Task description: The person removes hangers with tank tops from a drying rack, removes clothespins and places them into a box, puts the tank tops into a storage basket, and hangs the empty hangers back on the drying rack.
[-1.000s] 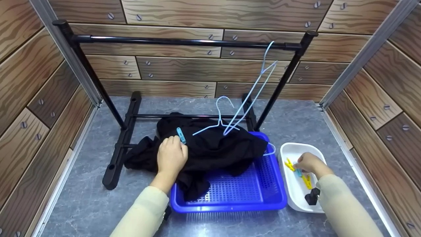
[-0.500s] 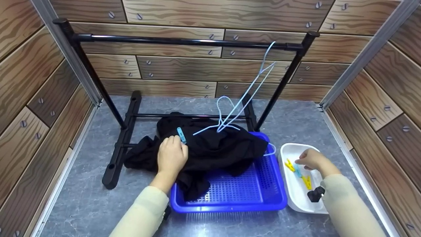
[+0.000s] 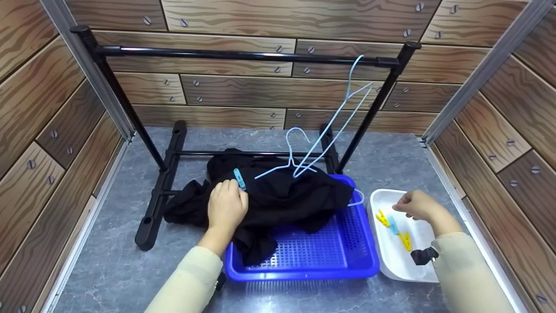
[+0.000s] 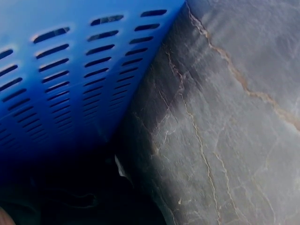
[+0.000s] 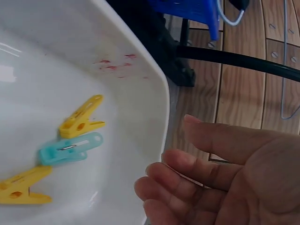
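Observation:
In the head view my left hand (image 3: pixel 226 206) is curled on a black garment (image 3: pixel 286 191) heaped over the basket's left and back. A blue clothespin (image 3: pixel 239 178) sticks out by its fingers; whether the hand pinches it too is unclear. A light blue hanger (image 3: pixel 278 167) shows its hook and shoulders above the garment. My right hand (image 3: pixel 419 204) is over the white tub (image 3: pixel 386 261), its fingers loosely bent with nothing between them in the right wrist view. Below it lie two yellow clothespins (image 5: pixel 79 117) and a teal clothespin (image 5: pixel 70 147).
A black rack (image 3: pixel 243 54) spans the back, and a light blue wire hanger (image 3: pixel 334 117) dangles from its right end. The blue perforated basket (image 3: pixel 304 274) stands on grey flooring beside the tub. Wood-patterned walls (image 3: pixel 243 91) enclose the space.
My right hand has drawn back to the right from the clothespins, leaving the teal one uncovered in the tub. The dangling hanger swings slightly. My left hand has stayed put.

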Available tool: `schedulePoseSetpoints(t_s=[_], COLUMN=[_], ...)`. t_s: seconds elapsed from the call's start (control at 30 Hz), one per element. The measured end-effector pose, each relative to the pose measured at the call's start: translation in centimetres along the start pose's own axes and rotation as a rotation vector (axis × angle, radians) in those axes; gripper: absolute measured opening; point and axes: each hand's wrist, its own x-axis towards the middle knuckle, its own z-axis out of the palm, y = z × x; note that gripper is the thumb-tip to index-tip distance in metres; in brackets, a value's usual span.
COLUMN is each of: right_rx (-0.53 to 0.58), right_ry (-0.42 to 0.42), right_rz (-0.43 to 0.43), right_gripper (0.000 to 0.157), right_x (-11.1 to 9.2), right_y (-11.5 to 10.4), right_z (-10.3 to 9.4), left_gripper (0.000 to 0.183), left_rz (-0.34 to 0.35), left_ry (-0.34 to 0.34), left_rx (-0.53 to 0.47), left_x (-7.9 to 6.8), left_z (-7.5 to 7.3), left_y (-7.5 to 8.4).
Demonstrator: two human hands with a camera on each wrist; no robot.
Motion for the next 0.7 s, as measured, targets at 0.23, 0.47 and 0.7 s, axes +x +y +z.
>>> schedulePoseSetpoints(t_s=[0.23, 0.47, 0.7], right_rx=[-0.045, -0.118, -0.162], right_ry=[0.03, 0.12, 0.197], right_rz=[-0.036, -0.098, -0.164], right_gripper=[0.028, 0.032, 0.031], right_x=[-0.8, -1.7, -3.0], right_y=[-1.3, -3.1, -5.9], right_z=[-0.6, -1.0, -1.2], left_gripper=[0.016, 0.016, 0.016], left_rz=[-0.007, -0.007, -0.005], left_ry=[-0.007, -0.026, -0.016], left_rx=[0.007, 0.003, -0.012], left_x=[0.0, 0.0, 0.1], left_z=[-0.1, -0.2, -0.1], left_y=[0.0, 0.1, 0.0])
